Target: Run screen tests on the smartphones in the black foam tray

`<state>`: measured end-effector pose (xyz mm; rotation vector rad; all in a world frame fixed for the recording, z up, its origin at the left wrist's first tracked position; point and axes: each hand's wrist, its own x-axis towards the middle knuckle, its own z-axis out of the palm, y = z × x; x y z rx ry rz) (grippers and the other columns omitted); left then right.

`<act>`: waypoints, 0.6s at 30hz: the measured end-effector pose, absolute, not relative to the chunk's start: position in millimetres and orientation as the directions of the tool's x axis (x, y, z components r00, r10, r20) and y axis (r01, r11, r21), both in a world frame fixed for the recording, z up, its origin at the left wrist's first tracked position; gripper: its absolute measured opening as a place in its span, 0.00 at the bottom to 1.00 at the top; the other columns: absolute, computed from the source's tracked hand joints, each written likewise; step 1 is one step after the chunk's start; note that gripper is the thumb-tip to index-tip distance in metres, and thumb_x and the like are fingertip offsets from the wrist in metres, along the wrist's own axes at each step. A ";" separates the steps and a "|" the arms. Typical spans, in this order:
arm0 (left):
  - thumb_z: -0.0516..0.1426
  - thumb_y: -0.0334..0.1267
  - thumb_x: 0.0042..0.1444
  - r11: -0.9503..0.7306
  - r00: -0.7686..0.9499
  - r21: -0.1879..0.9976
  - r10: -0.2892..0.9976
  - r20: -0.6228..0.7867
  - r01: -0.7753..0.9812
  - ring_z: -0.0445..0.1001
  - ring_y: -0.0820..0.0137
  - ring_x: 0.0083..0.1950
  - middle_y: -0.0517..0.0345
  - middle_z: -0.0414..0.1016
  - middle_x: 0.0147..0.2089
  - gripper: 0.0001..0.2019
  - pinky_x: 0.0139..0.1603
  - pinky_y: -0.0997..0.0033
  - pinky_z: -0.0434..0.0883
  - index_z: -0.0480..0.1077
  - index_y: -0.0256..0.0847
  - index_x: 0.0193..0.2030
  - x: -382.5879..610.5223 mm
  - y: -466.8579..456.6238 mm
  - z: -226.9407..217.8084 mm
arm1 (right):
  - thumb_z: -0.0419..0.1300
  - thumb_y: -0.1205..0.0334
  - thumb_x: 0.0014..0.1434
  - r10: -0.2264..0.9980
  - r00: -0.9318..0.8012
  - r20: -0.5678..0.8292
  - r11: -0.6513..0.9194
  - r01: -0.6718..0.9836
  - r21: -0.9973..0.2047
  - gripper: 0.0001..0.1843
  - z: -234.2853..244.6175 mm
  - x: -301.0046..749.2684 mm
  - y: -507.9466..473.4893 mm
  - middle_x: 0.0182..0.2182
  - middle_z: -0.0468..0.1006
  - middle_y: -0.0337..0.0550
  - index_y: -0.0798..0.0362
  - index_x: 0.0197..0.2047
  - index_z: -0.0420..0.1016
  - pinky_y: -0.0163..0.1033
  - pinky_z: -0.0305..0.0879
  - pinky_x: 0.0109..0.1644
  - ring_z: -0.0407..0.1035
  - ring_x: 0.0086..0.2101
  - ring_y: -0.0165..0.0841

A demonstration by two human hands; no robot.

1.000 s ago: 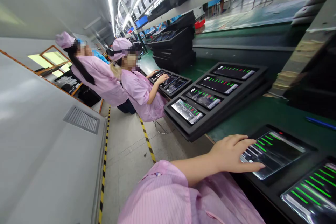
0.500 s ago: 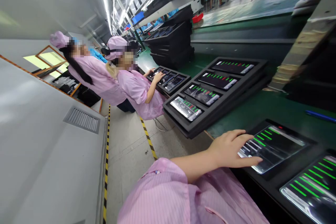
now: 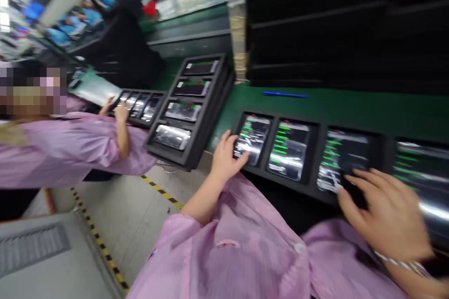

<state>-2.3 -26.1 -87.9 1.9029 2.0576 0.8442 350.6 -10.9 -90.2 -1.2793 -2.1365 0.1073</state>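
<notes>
The person's pink striped smock is filling the bottom of the view, and a metal bracelet is sitting on the right wrist. The right hand is hovering over the third smartphone from the left, its spread fingers apart and blurred, so I cannot tell whether they are touching the glass. The left hand is reaching the first smartphone, with its fingers apart and resting along the phone's lower left edge, not clamped on it. Those phones are lying side by side in the compartments of a black tray, with a second smartphone between the two hands and a fourth at the far right, all showing green lines.

Beyond them, a blue pen is lying on the green table. Further along, a stacked black tray is holding four more phones. A co-worker in a pink smock is sitting beside it, one hand resting on a third tray.
</notes>
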 end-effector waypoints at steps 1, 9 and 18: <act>0.64 0.48 0.62 -0.018 -0.131 0.532 0.962 0.241 0.847 0.65 0.52 0.74 0.34 0.64 0.73 0.29 0.73 0.47 0.67 0.64 0.38 0.65 -4.6 -22.7 -89.3 | 0.60 0.52 0.65 0.798 -0.326 0.506 0.534 0.772 -0.345 0.10 -92.5 355.3 -11.5 0.44 0.82 0.52 0.47 0.45 0.77 0.63 0.76 0.54 0.77 0.52 0.57; 0.62 0.49 0.64 -0.028 -0.090 0.443 0.966 0.244 0.896 0.68 0.53 0.72 0.38 0.65 0.73 0.23 0.70 0.50 0.69 0.68 0.41 0.62 -5.9 -18.7 -89.7 | 0.60 0.58 0.67 0.784 -0.353 0.510 0.546 0.782 -0.299 0.09 -93.1 353.3 -7.2 0.44 0.84 0.53 0.53 0.46 0.76 0.56 0.74 0.57 0.76 0.53 0.52; 0.60 0.52 0.65 -0.014 -0.089 0.408 0.969 0.232 0.913 0.70 0.48 0.70 0.39 0.63 0.74 0.24 0.68 0.48 0.70 0.72 0.42 0.63 -4.6 -7.7 -82.0 | 0.60 0.61 0.66 0.834 -0.329 0.443 0.499 0.793 -0.350 0.13 -92.5 353.6 -7.9 0.49 0.83 0.50 0.54 0.53 0.76 0.57 0.68 0.64 0.74 0.56 0.48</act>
